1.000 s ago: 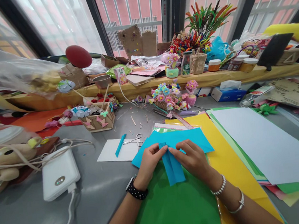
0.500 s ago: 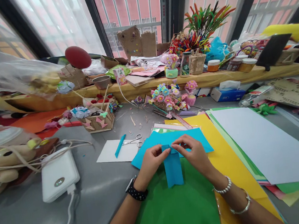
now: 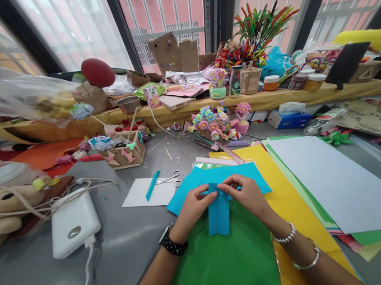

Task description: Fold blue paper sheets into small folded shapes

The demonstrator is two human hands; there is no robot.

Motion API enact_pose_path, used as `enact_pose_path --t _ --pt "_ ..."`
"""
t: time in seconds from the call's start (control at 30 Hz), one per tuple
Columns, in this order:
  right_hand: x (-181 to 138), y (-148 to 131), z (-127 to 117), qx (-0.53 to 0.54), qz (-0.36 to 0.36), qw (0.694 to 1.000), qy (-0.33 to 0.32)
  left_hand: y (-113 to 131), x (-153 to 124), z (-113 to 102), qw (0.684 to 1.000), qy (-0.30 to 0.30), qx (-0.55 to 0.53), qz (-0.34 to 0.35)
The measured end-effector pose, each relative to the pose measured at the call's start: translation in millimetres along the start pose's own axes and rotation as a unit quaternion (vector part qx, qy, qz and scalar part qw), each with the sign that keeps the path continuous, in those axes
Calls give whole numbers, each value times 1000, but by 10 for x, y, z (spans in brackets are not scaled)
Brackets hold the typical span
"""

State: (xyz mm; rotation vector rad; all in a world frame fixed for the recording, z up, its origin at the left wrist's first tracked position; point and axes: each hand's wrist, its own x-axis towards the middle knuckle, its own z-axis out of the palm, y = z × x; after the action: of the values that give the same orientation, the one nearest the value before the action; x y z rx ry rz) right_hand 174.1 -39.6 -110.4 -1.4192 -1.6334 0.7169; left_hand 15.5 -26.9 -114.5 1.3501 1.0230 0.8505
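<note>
Both hands pinch the top edge of a folded blue paper strip that hangs down over a green sheet. My left hand, with a black watch on its wrist, grips the strip's upper left corner. My right hand, with bead and metal bracelets on the wrist, grips the upper right corner. Behind the hands lies a larger blue sheet. Fingers of both hands are closed on the strip.
Yellow, white and other coloured sheets lie to the right. Scissors and a blue strip rest by a white sheet. A white power bank with cable sits left. Paper flower crafts and a box stand behind.
The strip, splayed in two flaps a second ago, is now one flat fold hanging straight. Both hands shifted slightly up to its top edge.
</note>
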Motion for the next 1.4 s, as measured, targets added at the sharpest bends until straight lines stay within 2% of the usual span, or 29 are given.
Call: enact_pose_path --t 0.37,0.93,1.4 --pt "-11 18 52 38 28 999 -26 -14 13 -10 999 48 16 3" --pt "-3 0 38 48 31 998 -17 -36 28 -9 1000 13 9 -7" --pt "7 5 44 59 8 996 -60 20 23 -29 1000 -5 17 -17"
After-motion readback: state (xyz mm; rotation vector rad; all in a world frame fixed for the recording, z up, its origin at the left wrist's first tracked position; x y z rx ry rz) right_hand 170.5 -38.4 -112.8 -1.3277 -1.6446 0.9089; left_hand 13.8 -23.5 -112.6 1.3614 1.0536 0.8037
